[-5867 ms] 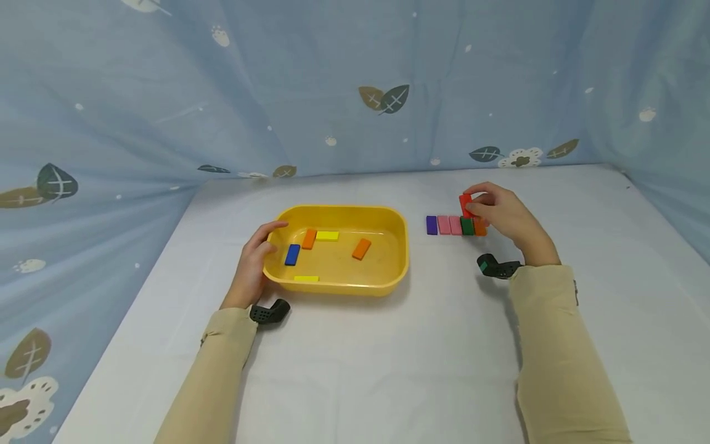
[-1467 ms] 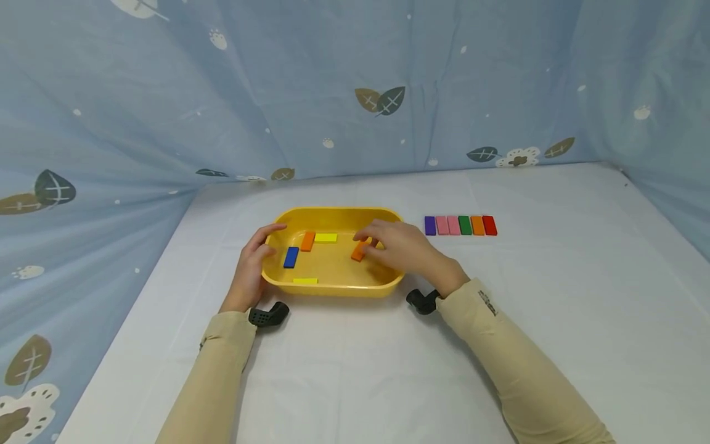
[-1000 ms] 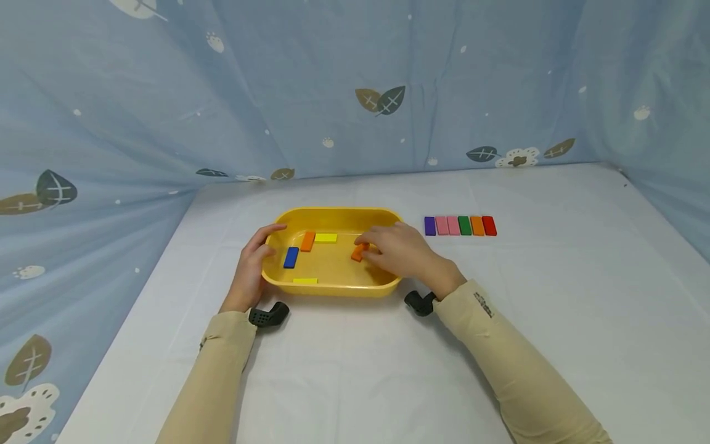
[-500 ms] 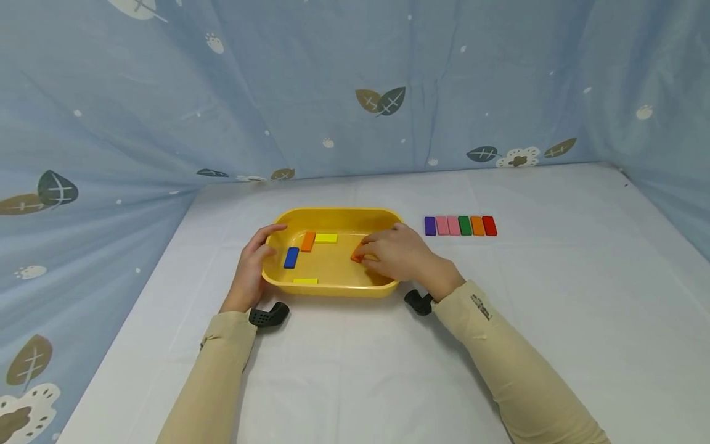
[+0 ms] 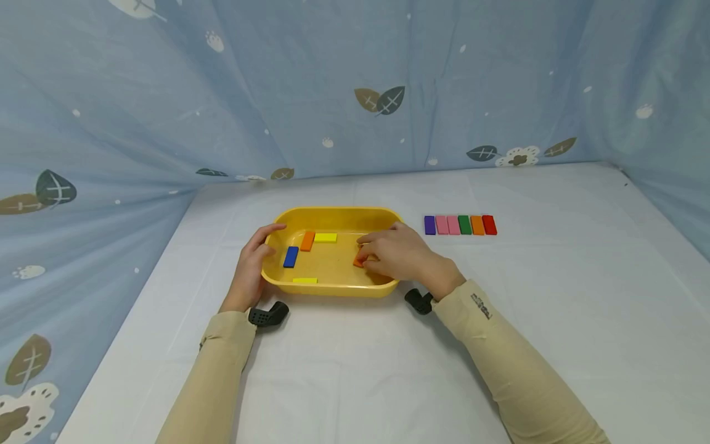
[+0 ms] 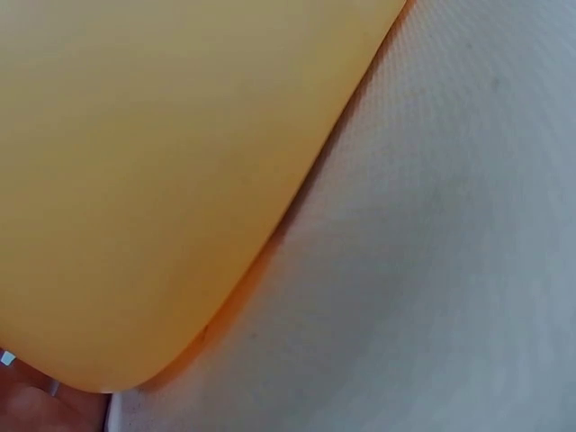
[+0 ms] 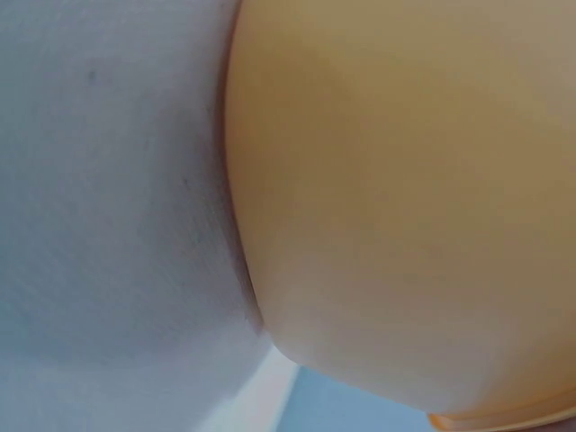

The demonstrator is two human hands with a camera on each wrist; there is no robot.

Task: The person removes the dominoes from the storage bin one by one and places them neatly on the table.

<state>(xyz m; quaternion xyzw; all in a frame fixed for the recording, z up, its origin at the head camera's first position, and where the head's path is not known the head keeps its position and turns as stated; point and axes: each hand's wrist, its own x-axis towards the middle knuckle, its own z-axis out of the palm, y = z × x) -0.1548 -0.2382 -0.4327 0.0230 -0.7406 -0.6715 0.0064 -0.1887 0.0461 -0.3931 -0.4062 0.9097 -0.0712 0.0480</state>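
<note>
My left hand (image 5: pixel 249 271) holds the left end of a yellow plastic tray (image 5: pixel 333 288), fingers and thumb over its rim. Inside the tray's right half, my right hand (image 5: pixel 399 251) pinches an orange block (image 5: pixel 358 261) with its fingertips, which partly cover it. The other blocks in the tray are a second orange block (image 5: pixel 307 241), a blue block (image 5: pixel 291 256), a yellow block (image 5: pixel 325 238) and another yellow block (image 5: pixel 305 280) by the near wall. In both wrist views the tray's outer wall (image 6: pixel 180 180) fills much of the picture.
Right of the tray a row of flat blocks lies on the white cloth: purple (image 5: pixel 429 225), two pink (image 5: pixel 447 225), green (image 5: pixel 465 225), orange (image 5: pixel 477 225) and red (image 5: pixel 489 225). A blue patterned curtain (image 5: pixel 310 92) hangs behind the table.
The red block, earlier in my right hand, now lies at the row's right end. My right hand has moved left into the tray and shifted the orange block slightly. My left hand stays put.
</note>
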